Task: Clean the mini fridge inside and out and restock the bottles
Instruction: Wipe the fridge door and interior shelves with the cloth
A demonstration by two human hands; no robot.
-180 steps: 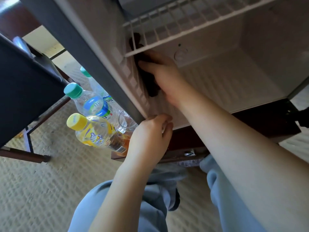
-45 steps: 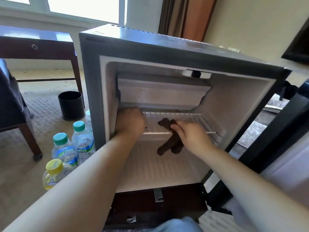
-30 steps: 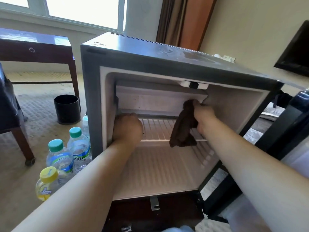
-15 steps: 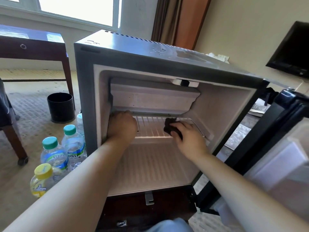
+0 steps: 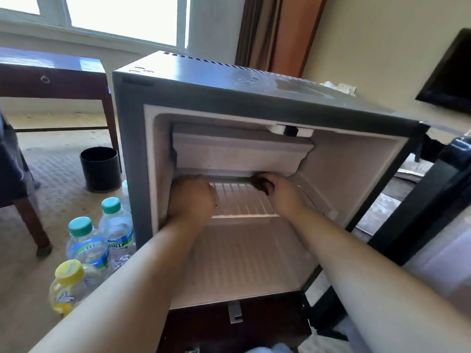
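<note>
I see the mini fridge (image 5: 254, 98) standing open, its wire shelf (image 5: 242, 202) halfway up inside. The bottles (image 5: 88, 247) stand on the carpet (image 5: 58, 189) just left of the fridge, outside it. My left hand (image 5: 191, 200) sits at the shelf's left front corner inside the fridge; its fingers are hidden behind the knuckles, so I cannot tell their grip. My right hand (image 5: 284, 193), at the shelf's back, has its fingers clenched round a dark brown cloth (image 5: 258, 183).
</note>
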